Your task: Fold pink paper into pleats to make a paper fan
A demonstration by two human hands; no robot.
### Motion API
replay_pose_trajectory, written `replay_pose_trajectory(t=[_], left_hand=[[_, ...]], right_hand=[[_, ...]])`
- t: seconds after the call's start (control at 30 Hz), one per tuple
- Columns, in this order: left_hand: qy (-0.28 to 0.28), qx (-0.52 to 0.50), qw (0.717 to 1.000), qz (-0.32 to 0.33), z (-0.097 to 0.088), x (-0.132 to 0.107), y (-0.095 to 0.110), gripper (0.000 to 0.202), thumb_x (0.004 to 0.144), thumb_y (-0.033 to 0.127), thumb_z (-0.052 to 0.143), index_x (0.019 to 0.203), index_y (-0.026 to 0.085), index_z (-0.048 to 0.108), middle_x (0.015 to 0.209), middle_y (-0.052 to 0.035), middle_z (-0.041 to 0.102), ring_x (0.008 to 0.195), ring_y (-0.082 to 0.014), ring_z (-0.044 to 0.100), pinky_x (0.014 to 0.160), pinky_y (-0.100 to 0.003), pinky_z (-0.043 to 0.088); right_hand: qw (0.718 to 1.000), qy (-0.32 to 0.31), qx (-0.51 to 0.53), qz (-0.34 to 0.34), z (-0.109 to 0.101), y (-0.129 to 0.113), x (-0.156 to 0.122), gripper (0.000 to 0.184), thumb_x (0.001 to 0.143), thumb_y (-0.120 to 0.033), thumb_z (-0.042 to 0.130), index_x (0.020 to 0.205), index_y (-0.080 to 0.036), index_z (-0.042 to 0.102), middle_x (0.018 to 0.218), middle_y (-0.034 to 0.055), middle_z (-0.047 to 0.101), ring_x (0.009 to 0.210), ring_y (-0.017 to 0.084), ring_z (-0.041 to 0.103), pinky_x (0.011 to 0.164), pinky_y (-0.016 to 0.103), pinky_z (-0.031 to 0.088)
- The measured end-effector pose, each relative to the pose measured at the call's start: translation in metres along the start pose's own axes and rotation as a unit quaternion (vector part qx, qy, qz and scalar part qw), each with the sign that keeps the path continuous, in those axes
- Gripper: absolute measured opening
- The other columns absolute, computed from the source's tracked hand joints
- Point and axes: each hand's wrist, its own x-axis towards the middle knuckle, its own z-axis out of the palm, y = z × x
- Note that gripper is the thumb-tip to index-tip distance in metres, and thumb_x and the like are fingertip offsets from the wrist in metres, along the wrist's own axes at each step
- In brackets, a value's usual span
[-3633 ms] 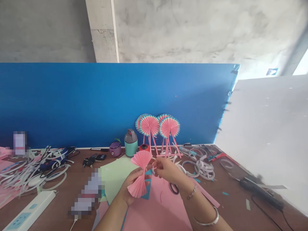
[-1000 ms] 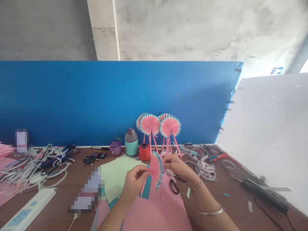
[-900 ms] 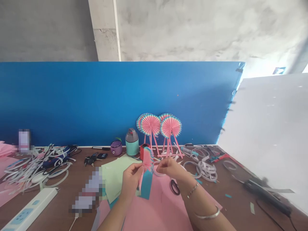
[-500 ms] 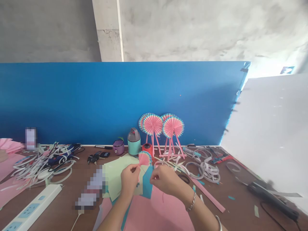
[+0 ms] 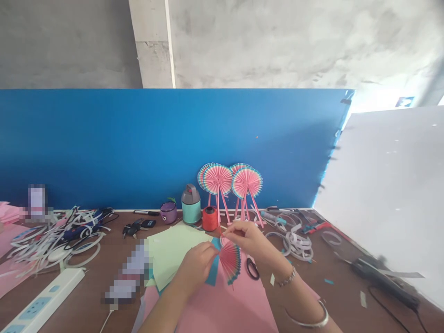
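My left hand is closed in a pinch on the narrow end of a pleated pink paper fan with a blue-green edge. The fan spreads to the right and downward over pink paper sheets. Just above it, my right hand pinches what looks like a thin red thread, mostly hidden by the fingers. A red spool of thread stands behind the hands. Beneath my right wrist lie scissors, with a dark handle loop showing.
Round pink fans on paper legs stand at the back, beside a teal flask and a purple cup. Light green sheets lie left. Curled white strips, a power strip, keys and a black tool surround the workspace.
The fan has swung from pointing upward to pointing down and right. Both hands have shifted, my right hand rising slightly. The red spool and the scissors handle show more fully.
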Motion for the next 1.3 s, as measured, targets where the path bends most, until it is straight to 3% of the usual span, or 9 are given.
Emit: replay_pose_trajectory(t=[0.1,0.3,0.5,0.7,0.9,1.07,1.2,1.3], left_hand=[[-0.006,0.033,0.999,0.023,-0.003,0.0,0.001,0.027,0.089,0.014,0.036,0.089,0.02,0.062,0.085,-0.0043,0.064,0.079,-0.0165,0.058,0.07,-0.026,0.045],[-0.037,0.025,0.999,-0.015,-0.007,0.002,0.006,0.024,0.089,0.016,0.038,0.082,0.02,0.061,0.08,-0.0035,0.063,0.076,-0.0166,0.057,0.067,-0.026,0.045],[-0.065,-0.074,0.995,-0.024,-0.006,0.002,0.016,0.023,0.089,0.018,0.042,0.089,0.022,0.065,0.084,-0.003,0.066,0.078,-0.0151,0.06,0.072,-0.024,0.046],[-0.072,-0.11,0.991,-0.04,-0.001,0.0,0.018,0.024,0.086,0.016,0.046,0.084,0.022,0.068,0.08,-0.003,0.066,0.076,-0.0146,0.06,0.071,-0.023,0.046],[-0.08,-0.15,0.985,-0.04,-0.005,-0.002,0.03,0.024,0.083,0.011,0.047,0.082,0.022,0.068,0.079,-0.0016,0.066,0.075,-0.0139,0.059,0.069,-0.023,0.044],[-0.001,-0.27,0.96,-0.08,-0.008,0.0,0.041,0.012,0.081,0.02,0.056,0.076,0.021,0.068,0.075,-0.0024,0.067,0.07,-0.0141,0.059,0.067,-0.024,0.045],[0.128,-0.356,0.904,-0.199,-0.011,0.006,0.039,0.014,0.076,0.03,0.061,0.078,0.017,0.067,0.073,-0.0037,0.069,0.066,-0.0154,0.061,0.062,-0.025,0.048],[0.245,-0.351,0.863,-0.267,-0.011,0.009,0.026,0.026,0.072,0.039,0.064,0.083,0.016,0.067,0.075,-0.005,0.071,0.071,-0.0182,0.065,0.066,-0.027,0.052]], right_hand=[[0.999,0.018,-0.027,0.017,-0.007,0.009,0.002,0.022,0.08,-0.032,0.056,0.071,-0.017,0.07,0.073,0.0026,0.064,0.062,0.013,0.051,0.057,0.023,0.038],[0.983,0.051,-0.171,0.033,-0.015,0.008,-0.001,0.022,0.076,-0.033,0.06,0.059,-0.019,0.065,0.058,-0.0003,0.058,0.052,0.011,0.044,0.049,0.023,0.029],[0.998,0.03,-0.048,-0.006,-0.013,0.002,-0.002,0.021,0.078,-0.033,0.059,0.066,-0.017,0.067,0.06,-0.0007,0.054,0.055,0.01,0.042,0.051,0.022,0.032],[0.999,0.007,0.026,0.018,-0.01,0.005,-0.001,0.025,0.075,-0.036,0.062,0.061,-0.015,0.064,0.055,-0.0019,0.047,0.051,0.009,0.037,0.047,0.021,0.03],[0.995,-0.004,0.088,0.043,-0.011,0.025,0.005,0.022,0.072,-0.034,0.064,0.063,-0.014,0.065,0.058,0.0,0.053,0.054,0.01,0.044,0.05,0.022,0.035],[0.987,-0.028,0.143,0.067,-0.004,0.049,0.01,0.021,0.069,-0.032,0.064,0.061,-0.013,0.064,0.06,-0.0003,0.056,0.057,0.01,0.047,0.057,0.024,0.039],[0.986,-0.054,0.147,0.066,0.014,0.062,0.013,0.021,0.067,-0.027,0.064,0.053,-0.014,0.057,0.053,-0.0036,0.048,0.051,0.008,0.04,0.052,0.022,0.035],[0.986,-0.088,0.131,0.061,0.027,0.065,0.015,0.024,0.067,-0.028,0.065,0.051,-0.013,0.056,0.051,-0.0039,0.046,0.051,0.008,0.039,0.05,0.021,0.033]])
